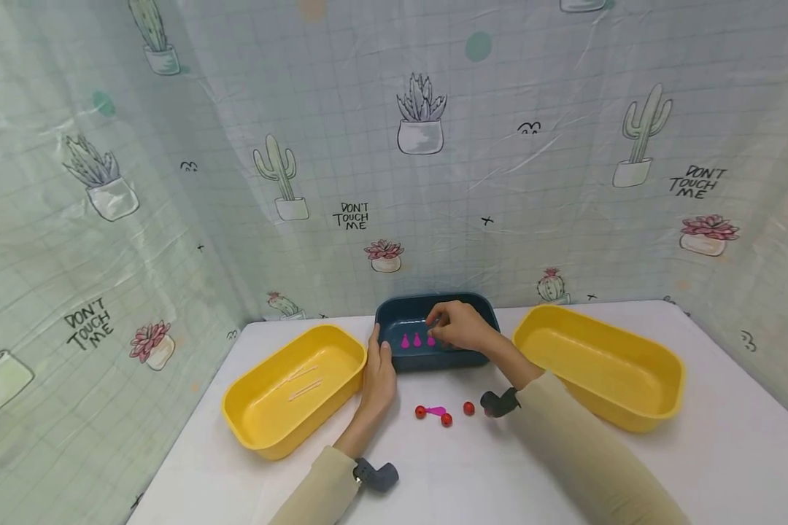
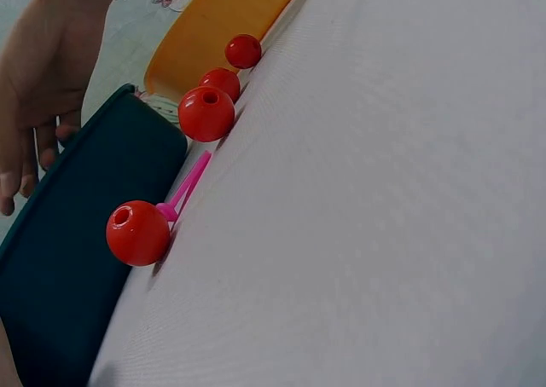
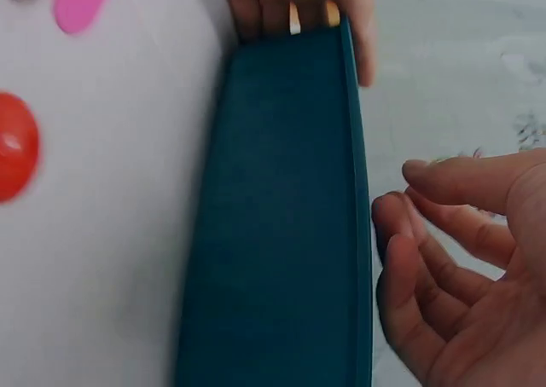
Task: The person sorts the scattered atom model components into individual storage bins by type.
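Note:
My left hand [image 1: 379,379] rests against the left end of a dark teal tray [image 1: 427,361], its fingers mostly straight along the wall. Over the tray's inside hovers my right hand [image 1: 460,326], fingers loosely bent. In the right wrist view, nothing shows between the right thumb [image 3: 461,178] and fingers. Small pink spoon-shaped pieces [image 1: 416,340] lie in a row on the tray floor, the rightmost close by the right fingertips. In front of the tray, several red balls with holes [image 2: 206,112] and another pink piece [image 1: 436,411] lie on the white table.
A yellow tray [image 1: 282,446] at the left holds thin pale sticks [image 1: 305,390]. Another yellow tray [image 1: 604,364] stands at the right, close to the right forearm. Behind the table hangs a cactus-print curtain [image 1: 460,219].

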